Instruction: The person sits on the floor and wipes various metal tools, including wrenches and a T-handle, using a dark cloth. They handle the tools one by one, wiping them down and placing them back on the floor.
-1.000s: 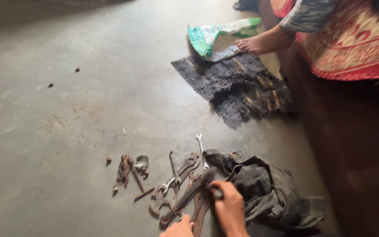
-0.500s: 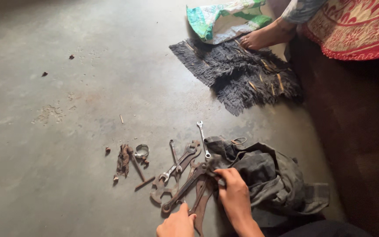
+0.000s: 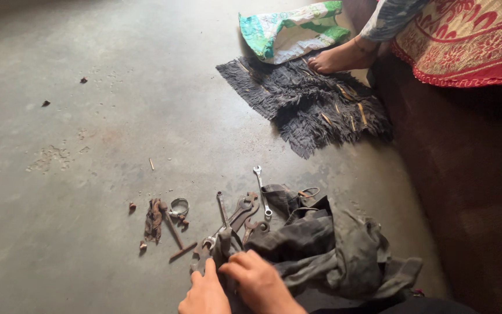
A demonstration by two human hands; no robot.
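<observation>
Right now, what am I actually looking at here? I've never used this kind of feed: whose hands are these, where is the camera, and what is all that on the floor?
The camera sits on a person's head and looks down at a concrete floor. At the bottom edge are that person's own bare hands: the left hand and the right hand, both resting on a pile of rusty wrenches. Whether either one grips a tool cannot be told. Beside them lies a crumpled dark grey cloth bag. A shiny spanner and small rusty bits lie nearby. Farther off is a dark shaggy mat with another person's bare foot on it.
</observation>
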